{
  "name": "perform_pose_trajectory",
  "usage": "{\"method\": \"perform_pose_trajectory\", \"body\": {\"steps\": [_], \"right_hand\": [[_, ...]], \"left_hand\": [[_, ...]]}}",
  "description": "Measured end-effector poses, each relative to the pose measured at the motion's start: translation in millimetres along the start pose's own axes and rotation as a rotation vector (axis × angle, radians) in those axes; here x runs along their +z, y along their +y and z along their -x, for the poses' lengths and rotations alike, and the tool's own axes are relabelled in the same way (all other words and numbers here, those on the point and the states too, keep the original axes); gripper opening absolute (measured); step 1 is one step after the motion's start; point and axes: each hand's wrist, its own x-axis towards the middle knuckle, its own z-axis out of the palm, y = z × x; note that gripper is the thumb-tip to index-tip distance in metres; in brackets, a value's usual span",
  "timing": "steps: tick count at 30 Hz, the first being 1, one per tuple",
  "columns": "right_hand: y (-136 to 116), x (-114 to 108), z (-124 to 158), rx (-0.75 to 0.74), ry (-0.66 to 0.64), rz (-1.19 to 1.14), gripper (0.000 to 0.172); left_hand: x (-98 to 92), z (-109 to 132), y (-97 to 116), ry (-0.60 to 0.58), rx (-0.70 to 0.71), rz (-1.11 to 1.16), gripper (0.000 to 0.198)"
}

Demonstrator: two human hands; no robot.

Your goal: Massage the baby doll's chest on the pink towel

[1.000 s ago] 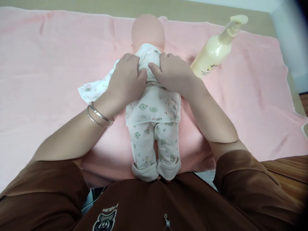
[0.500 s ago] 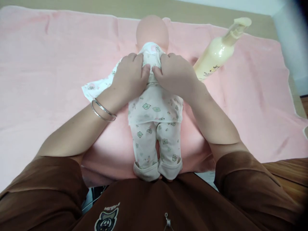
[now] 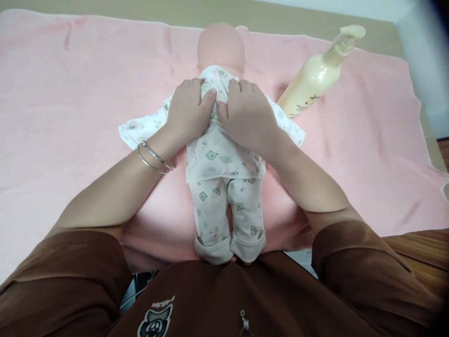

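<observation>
A baby doll (image 3: pixel 220 47) lies with the back of its bald head towards me, in a white shirt (image 3: pixel 224 159) and trousers (image 3: pixel 212 210) printed with small animals. My left hand (image 3: pixel 191 110) is closed on the left side of its upper back. On the right side, my right hand (image 3: pixel 247 114) grips in the same way. Both thumbs press near the middle of the back, where the shirt creases between them. The fingertips are hidden from me. Loose sleeves spread out to either side, beyond my wrists.
A pale yellow pump bottle (image 3: pixel 312 79) stands to the right of the doll. Under everything lies a pink blanket (image 3: pixel 70 93), wrinkled in places, on a light surface (image 3: pixel 147 13). Wooden boards (image 3: pixel 417 250) show at the lower right.
My right hand has shifted left, closer to my left hand, and the right sleeve now shows beside it. The shirt has bunched between my thumbs; the doll's head tipped slightly left.
</observation>
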Motion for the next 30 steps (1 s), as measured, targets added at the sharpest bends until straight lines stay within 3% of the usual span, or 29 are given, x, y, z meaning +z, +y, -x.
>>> {"method": "perform_pose_trajectory", "body": {"steps": [3, 6, 8, 17, 21, 25, 30], "right_hand": [[19, 9, -15, 0.080, -0.046, -0.129, 0.044], [35, 20, -27, 0.091, -0.032, -0.235, 0.053], [38, 25, -29, 0.088, -0.005, -0.247, 0.048], [27, 20, -24, 0.160, 0.023, -0.228, 0.042], [13, -1, -3, 0.100, 0.058, -0.168, 0.042], [-1, -23, 18, 0.029, 0.096, -0.102, 0.054], [-1, -13, 16, 0.014, 0.041, -0.176, 0.057]], "left_hand": [[2.1, 4, 6, 0.061, -0.121, -0.032, 0.042], [0.4, 8, 15, 0.051, -0.154, -0.075, 0.041], [0.2, 9, 17, 0.057, -0.171, -0.079, 0.041], [6.5, 10, 15, 0.075, -0.188, -0.056, 0.047], [3.6, 15, 15, 0.066, -0.162, -0.075, 0.046], [1.7, 17, 16, 0.104, -0.130, -0.044, 0.040], [1.1, 17, 19, 0.065, -0.162, -0.032, 0.040]]}}
